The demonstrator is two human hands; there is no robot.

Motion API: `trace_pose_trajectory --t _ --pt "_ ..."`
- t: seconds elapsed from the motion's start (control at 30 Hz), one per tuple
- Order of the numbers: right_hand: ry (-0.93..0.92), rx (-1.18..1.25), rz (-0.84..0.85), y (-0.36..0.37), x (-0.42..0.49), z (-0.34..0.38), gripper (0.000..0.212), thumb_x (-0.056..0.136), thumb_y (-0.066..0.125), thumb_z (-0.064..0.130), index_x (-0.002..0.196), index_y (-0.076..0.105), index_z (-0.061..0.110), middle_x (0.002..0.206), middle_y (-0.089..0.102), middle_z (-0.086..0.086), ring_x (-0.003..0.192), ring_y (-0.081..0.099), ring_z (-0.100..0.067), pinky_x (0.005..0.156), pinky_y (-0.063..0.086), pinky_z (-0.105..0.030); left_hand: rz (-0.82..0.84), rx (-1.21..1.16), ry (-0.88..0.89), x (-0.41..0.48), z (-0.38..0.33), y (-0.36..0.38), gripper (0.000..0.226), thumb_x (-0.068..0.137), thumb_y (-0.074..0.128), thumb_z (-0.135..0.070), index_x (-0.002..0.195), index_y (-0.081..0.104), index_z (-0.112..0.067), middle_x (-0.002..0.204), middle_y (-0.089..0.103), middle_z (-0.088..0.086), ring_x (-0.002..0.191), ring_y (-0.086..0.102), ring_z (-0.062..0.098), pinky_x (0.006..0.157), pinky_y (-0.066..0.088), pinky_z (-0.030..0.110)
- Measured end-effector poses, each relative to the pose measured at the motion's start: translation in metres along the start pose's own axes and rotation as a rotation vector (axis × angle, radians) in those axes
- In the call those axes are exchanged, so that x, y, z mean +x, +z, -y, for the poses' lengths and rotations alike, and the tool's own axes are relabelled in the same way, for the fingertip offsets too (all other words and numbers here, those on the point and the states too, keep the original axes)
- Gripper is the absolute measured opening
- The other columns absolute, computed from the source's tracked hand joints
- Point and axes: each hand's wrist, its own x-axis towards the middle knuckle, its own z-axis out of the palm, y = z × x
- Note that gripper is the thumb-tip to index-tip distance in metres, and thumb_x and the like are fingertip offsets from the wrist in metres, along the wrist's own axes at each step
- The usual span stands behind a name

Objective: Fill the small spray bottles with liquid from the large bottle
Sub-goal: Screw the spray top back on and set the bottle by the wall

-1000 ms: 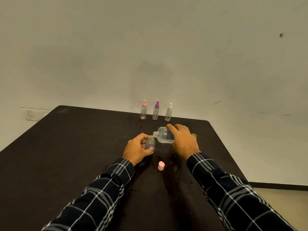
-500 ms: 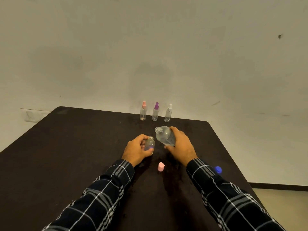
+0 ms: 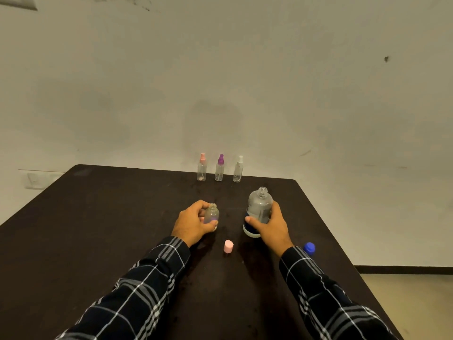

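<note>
My left hand (image 3: pixel 193 223) grips a small clear bottle (image 3: pixel 211 213) with its neck uncapped, upright on the dark table (image 3: pixel 98 229). My right hand (image 3: pixel 270 225) holds the large clear bottle (image 3: pixel 259 207), upright on the table with its mouth uncapped and a blue band near its base. A pink cap (image 3: pixel 228 246) lies between my hands, nearer to me. A blue cap (image 3: pixel 309 248) lies beside my right sleeve. Three small spray bottles stand in a row at the table's far edge: pink-topped (image 3: pixel 201 167), purple-topped (image 3: pixel 220 168) and white-topped (image 3: pixel 238 169).
A pale wall rises right behind the table's far edge. The table's right edge runs close to my right arm, with floor beyond it (image 3: pixel 404 298). A wall socket (image 3: pixel 34 179) sits low at the left.
My right hand has swung the large bottle from tilted over the small bottle's neck back to upright and set it on the table to the right. My left hand kept its grip.
</note>
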Motion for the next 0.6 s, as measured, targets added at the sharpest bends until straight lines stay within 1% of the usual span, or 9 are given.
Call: trace_pose_trajectory --t 0.07,0.17,0.3,0.33,0.37,0.47,0.5,0.53,0.6 --pt "0.021 0.016 0.012 -0.002 -0.001 -0.005 0.079 0.08 0.084 0.028 0.145 0.039 0.03 0.137 0.055 0.009 0.128 0.051 -0.016 0.109 0.044 -0.036 0.007 0.004 -0.007 -0.002 -0.002 -0.001 0.045 0.078 0.087 -0.028 0.116 0.062 -0.032 0.108 0.068 -0.009 0.096 0.067 0.006 0.088 0.056 0.027" --pt "0.029 -0.007 0.041 -0.004 -0.005 -0.003 0.08 0.082 0.082 0.028 0.148 0.036 0.03 0.143 0.052 0.006 0.133 0.049 -0.018 0.11 0.041 -0.035 0.006 0.007 -0.011 -0.004 -0.004 0.0 0.045 0.079 0.087 -0.028 0.116 0.062 -0.032 0.108 0.067 -0.009 0.097 0.066 0.006 0.088 0.055 0.026" --pt "0.084 -0.111 0.04 -0.006 -0.016 -0.002 0.098 0.081 0.082 0.026 0.158 0.02 0.021 0.156 0.04 0.0 0.144 0.039 -0.022 0.117 0.035 -0.04 0.016 0.016 -0.017 -0.007 -0.006 -0.002 0.044 0.079 0.086 -0.027 0.114 0.061 -0.032 0.107 0.065 -0.011 0.097 0.065 0.006 0.087 0.054 0.025" --pt "0.072 -0.166 -0.004 -0.009 -0.023 -0.004 0.095 0.083 0.081 0.026 0.158 0.022 0.021 0.156 0.041 -0.001 0.144 0.039 -0.021 0.118 0.036 -0.041 0.017 0.012 -0.018 -0.008 -0.006 -0.002 0.043 0.079 0.087 -0.026 0.113 0.061 -0.033 0.106 0.065 -0.011 0.097 0.065 0.006 0.087 0.055 0.025" --pt "0.039 -0.244 -0.075 -0.015 -0.031 -0.006 0.086 0.086 0.078 0.027 0.156 0.028 0.022 0.153 0.044 -0.001 0.141 0.042 -0.02 0.116 0.038 -0.04 0.016 0.005 -0.018 -0.009 -0.006 -0.002 0.042 0.079 0.087 -0.025 0.111 0.061 -0.033 0.105 0.066 -0.011 0.096 0.065 0.006 0.088 0.055 0.025" --pt "-0.065 -0.567 -0.337 -0.041 -0.048 -0.017 0.047 0.094 0.066 0.034 0.138 0.053 0.026 0.137 0.057 0.0 0.127 0.051 -0.019 0.104 0.047 -0.04 0.012 -0.008 -0.018 -0.01 -0.006 -0.002 0.04 0.078 0.087 -0.023 0.109 0.062 -0.031 0.103 0.068 -0.01 0.093 0.066 0.005 0.081 0.053 0.02" --pt "-0.054 -0.647 -0.39 -0.051 -0.049 -0.022 0.041 0.095 0.064 0.036 0.134 0.057 0.026 0.135 0.058 0.0 0.125 0.051 -0.021 0.101 0.048 -0.041 0.014 -0.008 -0.017 -0.01 -0.006 -0.002 0.039 0.078 0.087 -0.023 0.108 0.062 -0.031 0.103 0.069 -0.009 0.093 0.066 0.006 0.079 0.052 0.018" --pt "-0.012 -0.707 -0.402 -0.062 -0.049 -0.026 0.04 0.095 0.062 0.038 0.133 0.058 0.026 0.136 0.057 -0.001 0.125 0.05 -0.023 0.101 0.049 -0.042 0.014 0.001 -0.014 -0.01 -0.006 -0.002 0.039 0.078 0.087 -0.024 0.107 0.062 -0.032 0.104 0.069 -0.009 0.093 0.067 0.006 0.078 0.051 0.018" --pt "0.121 -0.803 -0.334 -0.078 -0.046 -0.034 0.046 0.095 0.06 0.043 0.138 0.055 0.026 0.142 0.051 -0.005 0.129 0.047 -0.027 0.102 0.049 -0.046 0.016 0.023 -0.01 -0.01 -0.007 -0.002 0.039 0.078 0.087 -0.026 0.106 0.061 -0.034 0.105 0.068 -0.009 0.094 0.067 0.006 0.081 0.053 0.022"
